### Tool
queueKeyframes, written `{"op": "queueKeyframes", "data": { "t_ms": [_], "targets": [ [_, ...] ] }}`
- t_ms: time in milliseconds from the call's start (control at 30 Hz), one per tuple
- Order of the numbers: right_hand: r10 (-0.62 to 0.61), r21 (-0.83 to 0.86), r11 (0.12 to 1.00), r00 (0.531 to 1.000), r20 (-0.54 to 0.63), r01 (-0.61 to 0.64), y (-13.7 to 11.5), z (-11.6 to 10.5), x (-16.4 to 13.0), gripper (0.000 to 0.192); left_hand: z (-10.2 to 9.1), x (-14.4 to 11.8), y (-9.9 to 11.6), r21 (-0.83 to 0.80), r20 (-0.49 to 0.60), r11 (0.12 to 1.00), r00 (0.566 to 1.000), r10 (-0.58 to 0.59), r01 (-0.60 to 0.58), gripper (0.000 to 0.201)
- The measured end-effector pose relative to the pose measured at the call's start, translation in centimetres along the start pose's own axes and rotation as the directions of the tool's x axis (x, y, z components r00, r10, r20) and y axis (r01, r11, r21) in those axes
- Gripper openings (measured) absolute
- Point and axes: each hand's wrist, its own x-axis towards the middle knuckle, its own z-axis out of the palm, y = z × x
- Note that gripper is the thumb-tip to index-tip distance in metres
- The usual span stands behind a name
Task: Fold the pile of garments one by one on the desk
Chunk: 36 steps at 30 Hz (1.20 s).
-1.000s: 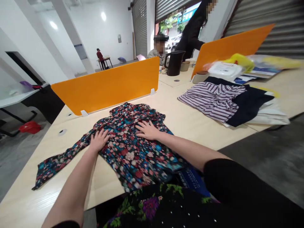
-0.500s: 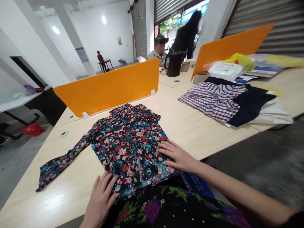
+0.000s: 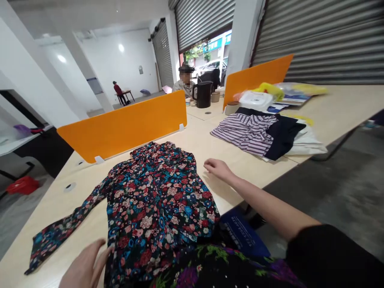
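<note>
A dark floral blouse (image 3: 159,200) lies spread face up on the table, its collar toward the orange divider. One sleeve (image 3: 69,220) stretches out to the left; the other sleeve is not seen laid out. My left hand (image 3: 87,264) is low beside the blouse's left edge, its visible fingers apart and the fingertips by the fabric. Off the cloth, my right hand (image 3: 220,169) hovers over the table to the right of the blouse. Its fingers are curled together, with nothing visible in them.
Striped and dark folded clothes (image 3: 249,134) lie on the right, with a white plastic box (image 3: 256,100) behind. An orange divider (image 3: 126,124) stands along the back. Beyond it are a black jug (image 3: 204,95) and a seated person (image 3: 183,84). A blue bag (image 3: 243,232) sits below the table edge.
My right hand has lifted off the blouse and moved up beside its right side, fingers curling. My left hand has slid down and left along the edge. The camera view has shifted.
</note>
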Motion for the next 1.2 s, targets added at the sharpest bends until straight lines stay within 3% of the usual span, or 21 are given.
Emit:
{"op": "queueKeyframes", "data": {
  "t_ms": [33, 100, 200, 267, 367, 433, 500, 600, 667, 733, 833, 933, 1000, 1100, 1200],
  "targets": [
    [0.065, -0.067, 0.995, 0.997, -0.047, -0.068, -0.3, 0.8, 2.0, 0.027, -0.3, 2.7, 2.0, -0.008, -0.036, 1.000, 0.999, -0.028, 0.028, 0.047],
    [0.123, -0.173, 0.976, 0.989, -0.081, -0.136, -1.2, 2.7, 5.7, 0.037, 0.1, 8.2, 5.8, -0.029, -0.034, 0.999, 0.999, 0.042, -0.043, 0.051],
    [0.108, -0.245, 0.961, 0.990, -0.096, -0.128, -1.9, 5.0, 9.3, 0.035, 2.8, 13.3, 9.5, -0.002, 0.107, 0.996, 0.990, 0.087, -0.088, 0.056],
    [0.131, -0.252, 0.954, 0.982, -0.140, -0.163, -1.3, 5.4, 10.4, 0.026, 4.8, 13.7, 10.3, 0.016, 0.181, 0.997, 0.981, 0.071, -0.076, 0.056],
    [0.202, -0.239, 0.938, 0.955, -0.216, -0.252, 0.6, 4.7, 11.4, 0.036, 6.5, 11.9, 10.2, 0.002, 0.204, 0.994, 0.974, 0.103, -0.105, 0.061],
    [0.198, -0.227, 0.942, 0.955, -0.221, -0.247, 1.6, 4.4, 12.1, 0.033, 6.4, 11.3, 9.7, -0.033, 0.202, 0.989, 0.968, 0.150, -0.146, 0.063],
    [0.123, -0.203, 0.966, 0.975, -0.187, -0.161, 1.5, 4.9, 13.3, 0.030, 5.7, 12.6, 8.8, -0.048, 0.160, 0.990, 0.977, 0.138, -0.132, 0.057],
    [0.031, -0.159, 0.986, 0.992, -0.125, -0.051, -0.3, 7.1, 15.6, 0.038, 4.5, 17.3, 5.7, 0.024, 0.019, 0.999, 1.000, -0.024, 0.023, 0.050],
    [0.059, -0.147, 0.986, 0.993, -0.104, -0.074, -1.7, 8.5, 17.4, 0.029, 4.4, 20.5, 2.6, 0.112, -0.016, 0.979, 0.986, -0.167, 0.168, 0.052],
    [0.112, -0.140, 0.982, 0.986, -0.125, -0.130, -2.3, 8.7, 19.2, 0.018, 4.9, 22.3, -0.4, 0.212, 0.059, 0.935, 0.951, -0.304, 0.285, 0.053],
    [0.193, -0.118, 0.967, 0.950, -0.246, -0.227, -1.1, 6.7, 21.2, 0.028, 6.2, 22.6, -3.6, 0.330, 0.175, 0.877, 0.891, -0.419, 0.348, 0.052],
    [0.286, -0.094, 0.937, 0.891, -0.352, -0.338, 1.5, 3.7, 21.8, 0.037, 7.2, 21.8, -4.5, 0.374, 0.170, 0.863, 0.890, -0.424, 0.339, 0.055],
    [0.312, -0.085, 0.927, 0.879, -0.361, -0.364, 2.8, 2.6, 21.8, 0.037, 7.5, 21.6, -4.5, 0.385, 0.165, 0.864, 0.897, -0.411, 0.325, 0.056],
    [0.261, -0.076, 0.953, 0.922, -0.286, -0.293, 2.9, 3.4, 22.3, 0.032, 7.5, 21.6, -4.3, 0.389, 0.162, 0.862, 0.897, -0.411, 0.325, 0.056],
    [0.180, -0.047, 0.981, 0.974, -0.138, -0.188, 0.9, 6.1, 23.6, 0.019, 7.4, 21.7, -4.2, 0.396, 0.145, 0.856, 0.898, -0.416, 0.333, 0.055]
  ]
}}
